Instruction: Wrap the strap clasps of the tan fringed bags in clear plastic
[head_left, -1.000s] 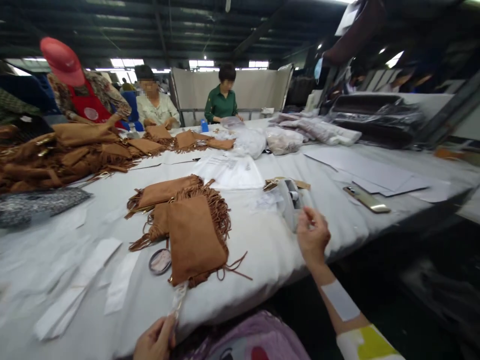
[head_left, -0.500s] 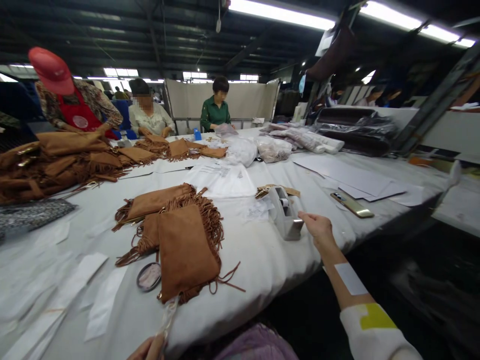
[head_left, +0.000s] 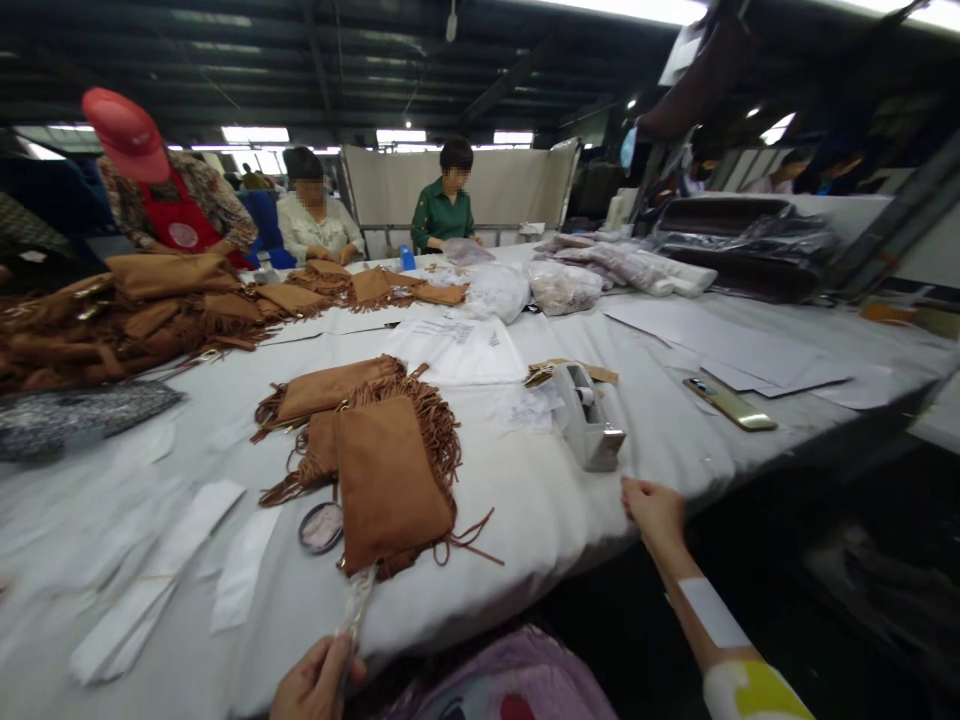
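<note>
A brown suede bag [head_left: 394, 475] with fringe lies on the white-covered table, overlapping other fringed bags [head_left: 330, 388]. At the bottom, my left hand [head_left: 315, 680] grips a thin strip wrapped in clear plastic [head_left: 358, 605], which runs up to the bag's lower edge. Just in front of the grey tape dispenser [head_left: 589, 425], my right hand [head_left: 654, 512] is closed, thumb and forefinger pinched; anything between them is too small to make out. Left of the bag lies a round tape roll [head_left: 321, 527].
Brown bags [head_left: 172, 310] are heaped at the back left. White strips [head_left: 161, 580] lie front left, a phone [head_left: 727, 403] and paper sheets [head_left: 750, 345] to the right. Plastic-wrapped packs [head_left: 637, 265] sit farther back. Three people work across the table.
My right hand has drawn away from the dispenser's front toward the table edge. My left hand shows more fully, still holding the wrapped strip. The camera view has shifted.
</note>
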